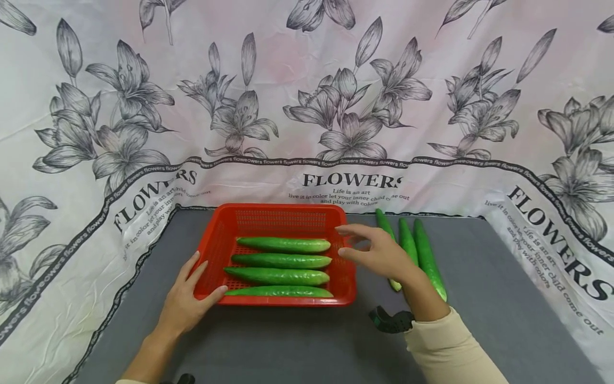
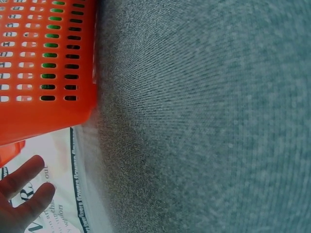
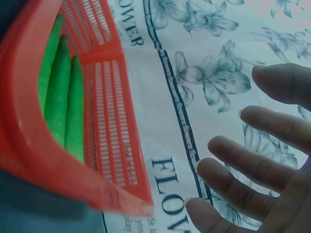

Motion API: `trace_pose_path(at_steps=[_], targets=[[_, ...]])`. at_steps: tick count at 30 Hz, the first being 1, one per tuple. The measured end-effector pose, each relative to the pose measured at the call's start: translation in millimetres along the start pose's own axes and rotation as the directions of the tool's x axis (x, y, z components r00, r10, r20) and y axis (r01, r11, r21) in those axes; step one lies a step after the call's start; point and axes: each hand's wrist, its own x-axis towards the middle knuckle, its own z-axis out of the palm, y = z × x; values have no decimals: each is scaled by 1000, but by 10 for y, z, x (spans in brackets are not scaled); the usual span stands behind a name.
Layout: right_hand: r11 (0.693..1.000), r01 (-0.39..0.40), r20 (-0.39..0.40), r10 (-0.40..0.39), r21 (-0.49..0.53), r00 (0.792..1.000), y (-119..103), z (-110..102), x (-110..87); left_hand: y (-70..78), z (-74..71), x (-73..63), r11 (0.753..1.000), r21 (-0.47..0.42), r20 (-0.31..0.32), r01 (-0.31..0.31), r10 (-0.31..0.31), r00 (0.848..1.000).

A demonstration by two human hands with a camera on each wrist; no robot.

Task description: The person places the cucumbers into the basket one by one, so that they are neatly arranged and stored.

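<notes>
A red plastic basket (image 1: 283,302) holds several green cucumbers (image 1: 284,276) lying side by side, roughly parallel to its front rim. At the basket's left front corner, my left hand (image 1: 184,305) has its fingers spread along the rim, with the thumb by the front edge. My right hand (image 1: 379,253) is at the basket's right rim, its fingers spread and holding nothing. In the right wrist view, the right hand's fingers (image 3: 252,167) are apart from the basket's wall. Three more cucumbers (image 1: 429,256) lie on the table to the right, partly hidden behind the right hand and forearm.
Grey cloth covers the table (image 1: 297,346). Behind it and along both sides hangs a white curtain (image 1: 268,184) with printed flowers and lettering. A black wrist strap (image 1: 393,321) sits on the right wrist, just above the pale sleeve.
</notes>
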Motion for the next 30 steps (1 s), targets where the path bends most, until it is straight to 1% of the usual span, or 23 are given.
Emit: trace_pose_path(at_steps=[7, 15, 23, 30], targets=[[999, -37, -56, 35, -24, 998, 94, -145, -182, 0, -14, -27, 1000, -6, -7, 1, -1, 1000], [988, -130, -116, 120, -81, 986, 218, -401, -390, -13, -1, -35, 1000, 6, -17, -3, 3, 1000], [983, -159, -162, 143, -96, 976, 391, -645, -564, -1, -11, -18, 1000, 4, -10, -2, 2, 1000], [976, -196, -192, 176, -95, 966, 556, -824, -671, 2, 10, -8, 1000, 12, -14, -13, 13, 1000]])
